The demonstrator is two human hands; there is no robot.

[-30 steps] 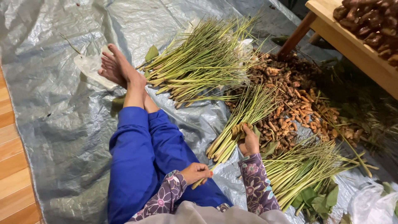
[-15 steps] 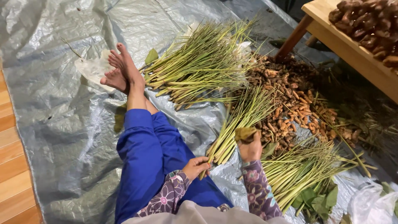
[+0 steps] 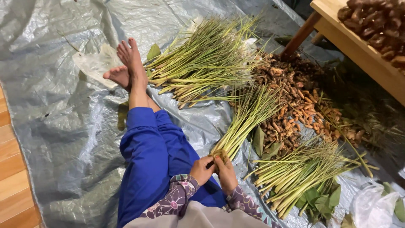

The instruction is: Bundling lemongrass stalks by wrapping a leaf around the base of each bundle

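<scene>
A bundle of lemongrass stalks [image 3: 247,120] lies on the grey tarp, its cut ends toward me. My left hand [image 3: 203,169] and my right hand [image 3: 225,173] both grip those cut ends, close together, just right of my blue-trousered legs [image 3: 149,156]. The bundle's green tops fan out toward a pile of orange-brown turmeric roots [image 3: 295,109].
A large heap of lemongrass [image 3: 206,59] lies ahead, a smaller heap [image 3: 295,173] with green leaves at right. My bare feet [image 3: 126,63] rest on the tarp [image 3: 50,126]. A wooden table [image 3: 363,50] with brown roots stands top right. Wooden floor shows at left.
My right hand came down from the bundle's middle to its cut ends and met my left hand there. The bundle has shifted slightly toward me.
</scene>
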